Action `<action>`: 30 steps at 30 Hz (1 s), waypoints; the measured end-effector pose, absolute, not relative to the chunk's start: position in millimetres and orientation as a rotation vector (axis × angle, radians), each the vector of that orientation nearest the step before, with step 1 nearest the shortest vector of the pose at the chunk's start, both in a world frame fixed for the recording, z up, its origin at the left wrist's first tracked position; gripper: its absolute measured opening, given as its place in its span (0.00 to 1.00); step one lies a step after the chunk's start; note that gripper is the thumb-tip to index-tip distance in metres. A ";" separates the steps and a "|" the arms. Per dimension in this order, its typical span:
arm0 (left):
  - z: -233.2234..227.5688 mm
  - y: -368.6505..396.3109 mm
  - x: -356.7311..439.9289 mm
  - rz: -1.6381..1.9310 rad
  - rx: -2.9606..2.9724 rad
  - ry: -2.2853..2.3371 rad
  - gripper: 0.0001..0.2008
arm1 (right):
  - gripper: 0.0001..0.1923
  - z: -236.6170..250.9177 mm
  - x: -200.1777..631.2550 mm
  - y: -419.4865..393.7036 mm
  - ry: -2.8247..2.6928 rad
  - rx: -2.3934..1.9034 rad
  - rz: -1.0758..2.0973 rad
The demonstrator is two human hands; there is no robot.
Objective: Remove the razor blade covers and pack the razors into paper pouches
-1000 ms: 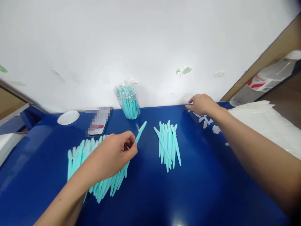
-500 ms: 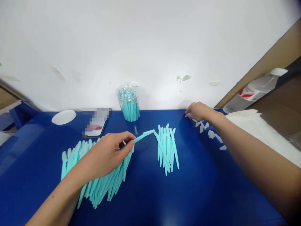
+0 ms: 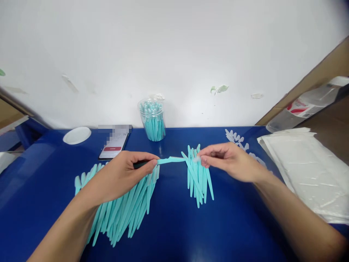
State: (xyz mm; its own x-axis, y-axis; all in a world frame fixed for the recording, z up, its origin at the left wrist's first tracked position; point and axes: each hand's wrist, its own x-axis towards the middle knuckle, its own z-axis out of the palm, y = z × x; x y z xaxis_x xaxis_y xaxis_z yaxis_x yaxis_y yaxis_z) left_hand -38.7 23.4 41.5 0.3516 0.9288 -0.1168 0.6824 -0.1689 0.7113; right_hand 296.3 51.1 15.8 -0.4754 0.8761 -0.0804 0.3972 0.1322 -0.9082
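The teal razor (image 3: 170, 160) is pinched by the left hand (image 3: 122, 174); a small white cap (image 3: 196, 159), pinched by the right hand (image 3: 229, 162), should be aligned squarely with its tip.

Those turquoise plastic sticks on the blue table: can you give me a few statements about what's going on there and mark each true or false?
1. The left hand pinches one turquoise stick above the table. True.
2. The right hand rests flat on the white sheets. False: it is raised near the stick's tip, pinching a small white piece.
3. The clear cup by the wall is empty. False: it is full of turquoise sticks.
4. Two loose piles of sticks lie on the table, the larger pile under the left hand. True.
5. A phone lies left of the cup. True.
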 end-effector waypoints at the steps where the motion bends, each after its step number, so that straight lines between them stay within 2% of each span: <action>1: 39.5 21.9 -38.8 0.477 1.923 1.409 0.19 | 0.16 11.1 291.2 42.4 -1.845 -1.169 1.389; 8: 29.9 10.9 -32.1 0.487 1.949 1.382 0.16 | 0.12 -1.1 274.7 26.5 -1.640 -1.152 1.522; 30: 21.0 6.1 -10.8 0.474 2.042 1.402 0.13 | 0.12 -10.7 265.9 18.1 -1.424 -1.144 1.660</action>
